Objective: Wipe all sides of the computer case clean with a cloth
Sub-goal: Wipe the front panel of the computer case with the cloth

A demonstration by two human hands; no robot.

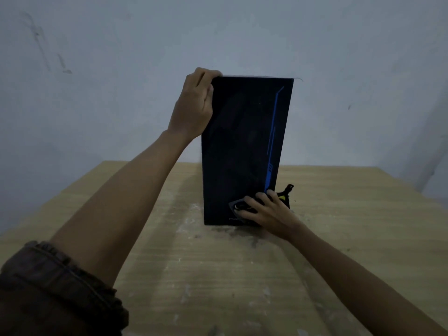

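Scuffed wooden table (339, 251): computer case (242, 141) upright on it, left hand (194, 105) gripping top corner, right hand (266, 212) pressing bunched cloth (284, 194) low on front; rigid, tall, likely tippy, so brace up top.

One black computer case (242, 146), one wooden table (218, 275), two hands, the left hand (194, 105) and the right hand (264, 212), one rolled-up sleeve (48, 282), and seemingly one dark cloth (284, 194).

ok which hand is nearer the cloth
Right. The right hand holds the cloth low against the case front; the left hand grips its top corner.
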